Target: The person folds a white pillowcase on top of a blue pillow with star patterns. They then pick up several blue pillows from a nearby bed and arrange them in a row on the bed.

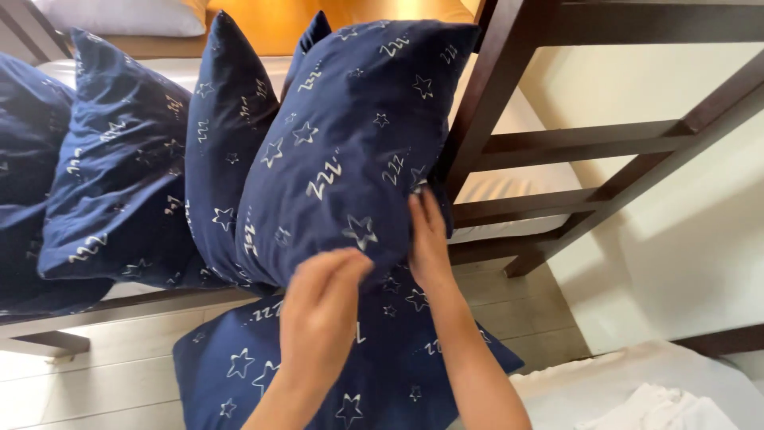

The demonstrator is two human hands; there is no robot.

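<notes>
A navy pillow printed with white stars and squiggles stands upright at the edge of the bed. My left hand grips its lower edge. My right hand presses against its lower right corner, fingers pointing up. A second pillow of the same fabric lies on the floor below my arms. Two more matching pillows lean in a row to the left on the mattress.
A dark wooden bed ladder and post rise on the right. A white pillow lies at the far top left. White cloth sits on a surface at the bottom right. Pale floorboards run under the bed.
</notes>
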